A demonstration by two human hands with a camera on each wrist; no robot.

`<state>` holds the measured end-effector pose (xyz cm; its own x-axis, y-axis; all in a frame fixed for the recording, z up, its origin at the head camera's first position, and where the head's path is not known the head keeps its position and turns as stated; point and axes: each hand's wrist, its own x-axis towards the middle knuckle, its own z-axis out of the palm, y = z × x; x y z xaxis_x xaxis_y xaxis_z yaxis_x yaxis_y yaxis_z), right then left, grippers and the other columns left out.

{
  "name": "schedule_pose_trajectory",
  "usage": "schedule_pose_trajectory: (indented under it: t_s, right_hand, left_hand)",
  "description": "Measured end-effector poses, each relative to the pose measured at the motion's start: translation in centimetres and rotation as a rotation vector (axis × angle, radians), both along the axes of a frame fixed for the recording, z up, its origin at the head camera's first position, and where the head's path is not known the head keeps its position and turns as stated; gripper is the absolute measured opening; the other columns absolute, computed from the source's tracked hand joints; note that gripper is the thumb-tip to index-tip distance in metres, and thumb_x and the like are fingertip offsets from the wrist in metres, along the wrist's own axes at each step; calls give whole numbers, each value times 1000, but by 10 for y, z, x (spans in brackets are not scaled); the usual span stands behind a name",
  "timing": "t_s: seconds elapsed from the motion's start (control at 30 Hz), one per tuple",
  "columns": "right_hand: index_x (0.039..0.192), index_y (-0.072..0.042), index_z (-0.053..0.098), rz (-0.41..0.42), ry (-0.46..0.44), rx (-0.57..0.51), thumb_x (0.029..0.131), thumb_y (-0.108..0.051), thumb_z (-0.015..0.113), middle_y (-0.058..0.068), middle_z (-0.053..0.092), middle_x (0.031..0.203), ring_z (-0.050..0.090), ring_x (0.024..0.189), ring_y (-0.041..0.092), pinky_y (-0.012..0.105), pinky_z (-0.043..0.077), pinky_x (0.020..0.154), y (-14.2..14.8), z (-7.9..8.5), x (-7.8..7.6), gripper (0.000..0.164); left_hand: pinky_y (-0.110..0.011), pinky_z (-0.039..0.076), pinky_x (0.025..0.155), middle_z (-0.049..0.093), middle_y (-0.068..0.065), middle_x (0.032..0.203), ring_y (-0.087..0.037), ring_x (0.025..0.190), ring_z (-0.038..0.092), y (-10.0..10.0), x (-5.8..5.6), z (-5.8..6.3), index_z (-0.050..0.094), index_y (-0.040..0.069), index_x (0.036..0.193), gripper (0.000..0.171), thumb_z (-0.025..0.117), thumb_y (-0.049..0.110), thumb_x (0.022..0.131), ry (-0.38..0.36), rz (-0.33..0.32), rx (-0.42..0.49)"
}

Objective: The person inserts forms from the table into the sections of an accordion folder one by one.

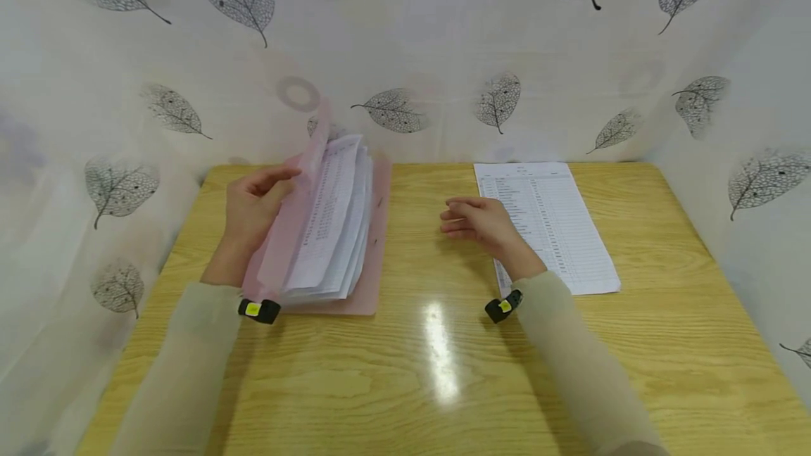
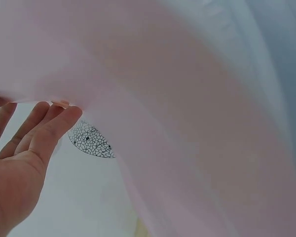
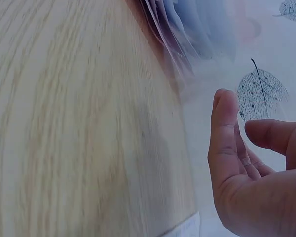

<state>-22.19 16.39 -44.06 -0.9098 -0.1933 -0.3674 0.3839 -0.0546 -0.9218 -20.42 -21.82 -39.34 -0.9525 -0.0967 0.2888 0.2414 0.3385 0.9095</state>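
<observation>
On the left half of the table lies a pink folder, its front cover lifted and tilted over to the left. Inside is a thick stack of printed sheets in clear sleeves, fanned out a little. My left hand pinches the raised cover by its left edge; the left wrist view shows its fingers at the edge of the pink sheet. With loosely bent fingers and nothing in them, my right hand hovers beside the left edge of a printed list.
The wooden table ends at the back against a hanging cloth with a leaf pattern, which also closes off both sides. Each wrist wears a small black camera, one at the left cuff and one at the right cuff.
</observation>
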Motion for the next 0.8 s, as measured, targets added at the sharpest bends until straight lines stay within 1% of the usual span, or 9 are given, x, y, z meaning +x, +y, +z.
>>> schedule_pose_trajectory:
  t_s: [0.2,0.37,0.57,0.8]
  right_hand:
    - [153,6,47,-30,-2,45,108,-18,58,-3,77,95,78,81,11,28,64,80,27,1,1,53]
    - [154,5,47,-62,-21,72,108,-21,59,-5,78,94,78,84,11,27,63,79,47,2,4,54]
    - [156,3,45,-86,-38,120,107,-26,60,-8,78,95,78,90,12,27,63,83,72,5,7,58]
    - [159,3,40,-113,-48,130,107,-27,61,-9,77,94,78,87,9,26,63,82,102,7,8,63]
  left_hand:
    - [-14,44,61,71,27,92,1,74,56,2,0,-1,75,-8,116,24,66,6,98,13,-1,30]
    - [-14,44,60,71,25,90,1,70,55,4,1,-1,76,-7,114,23,66,6,98,15,0,40]
    - [-13,45,61,71,26,92,1,73,56,5,1,-1,75,-8,115,24,66,6,98,9,-5,23]
    - [-12,46,65,71,28,94,0,80,58,4,0,-1,75,-8,118,26,66,8,98,-7,0,13]
